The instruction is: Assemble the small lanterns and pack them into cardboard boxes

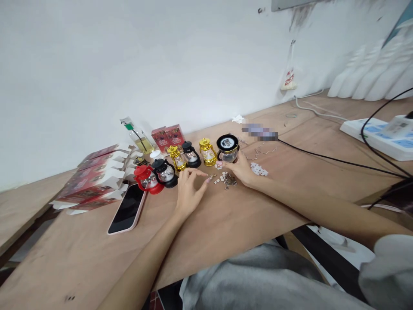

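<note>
My left hand (190,191) hovers over the table with its thumb and index fingertip a small gap apart. Nothing shows between them; small round button cells (229,180) lie in a loose pile just right of its fingertips. My right hand (241,170) is closed around the lower part of a dark-rimmed mini lantern (227,144), which appears to stand upside down, its round base facing up with a pale disc in the middle. Left of it are gold mini lanterns (207,151), black ones (164,172) and a red one (148,179).
A phone (127,211) lies at the left beside stacked red-and-white boxes (97,174). Behind the lanterns stand a bottle of yellowish liquid (143,142) and red boxes (167,137). White pieces (258,169) lie right of my right hand. A power strip (380,137) and black cables occupy the right side.
</note>
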Available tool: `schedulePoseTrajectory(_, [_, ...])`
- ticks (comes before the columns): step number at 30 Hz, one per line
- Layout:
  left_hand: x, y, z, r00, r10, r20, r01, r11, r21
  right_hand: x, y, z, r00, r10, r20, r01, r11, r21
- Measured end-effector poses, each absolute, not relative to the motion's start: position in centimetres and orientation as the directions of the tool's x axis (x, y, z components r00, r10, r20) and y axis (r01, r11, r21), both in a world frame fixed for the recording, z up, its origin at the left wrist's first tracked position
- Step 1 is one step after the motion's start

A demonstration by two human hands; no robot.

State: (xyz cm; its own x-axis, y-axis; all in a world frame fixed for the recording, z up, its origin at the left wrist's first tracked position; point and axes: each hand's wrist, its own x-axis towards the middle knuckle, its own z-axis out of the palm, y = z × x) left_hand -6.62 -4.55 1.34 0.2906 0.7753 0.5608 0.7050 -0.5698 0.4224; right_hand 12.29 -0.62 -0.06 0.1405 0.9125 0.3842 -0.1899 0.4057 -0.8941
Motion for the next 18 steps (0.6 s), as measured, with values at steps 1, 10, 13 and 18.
schedulePoseTrajectory(1, [-6.7,-4.2,1.1,0.292,0.807,0.514,0.726,-0.536,0.43,12.3,-0.5,-0.2,0.142,0.913,0.382,-0.196,0.404,-0.893])
schedulePoseTrajectory(10, [-6.8,-2.4,-0.3,0.237,0.894,0.381,0.67,-0.434,0.602,11.9,-0.6,-0.6,0.127,0.92,0.37,-0.199,0.389,-0.9])
schedulePoseTrajectory(13, [-6.6,-2.7,0.0,0.283,0.872,0.4,0.672,-0.478,0.566,11.8,-0.9,-0.4,0.113,0.909,0.401,-0.17,0.415,-0.894])
schedulePoseTrajectory(18, [-6.0,-3.7,0.4,0.42,0.784,0.458,0.668,-0.609,0.429,11.5,-1.5,-0.3,0.087,0.915,0.393,-0.184,0.402,-0.897])
